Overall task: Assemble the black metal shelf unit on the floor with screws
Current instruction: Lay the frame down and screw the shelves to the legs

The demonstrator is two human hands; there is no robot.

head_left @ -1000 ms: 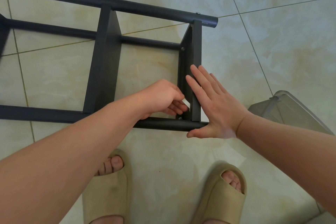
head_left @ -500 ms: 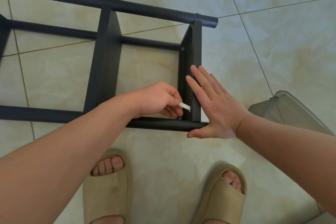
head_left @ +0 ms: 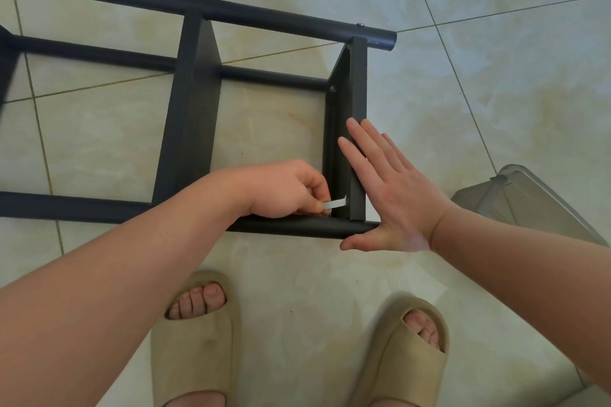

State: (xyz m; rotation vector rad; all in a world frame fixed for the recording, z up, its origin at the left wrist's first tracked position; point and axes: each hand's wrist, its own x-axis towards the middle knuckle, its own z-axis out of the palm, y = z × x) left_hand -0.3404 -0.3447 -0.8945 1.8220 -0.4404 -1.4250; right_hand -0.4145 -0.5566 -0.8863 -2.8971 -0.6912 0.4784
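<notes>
left hand point(head_left: 284, 188) pinched the little silver key point(head_left: 335, 203), swung flatter than a second ago, right hand point(head_left: 391, 190) stayed flat against the black shelf unit point(head_left: 195, 109), frame lay sideways

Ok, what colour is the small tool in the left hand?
The tool is light silvery grey, clearest in the head view.
</notes>
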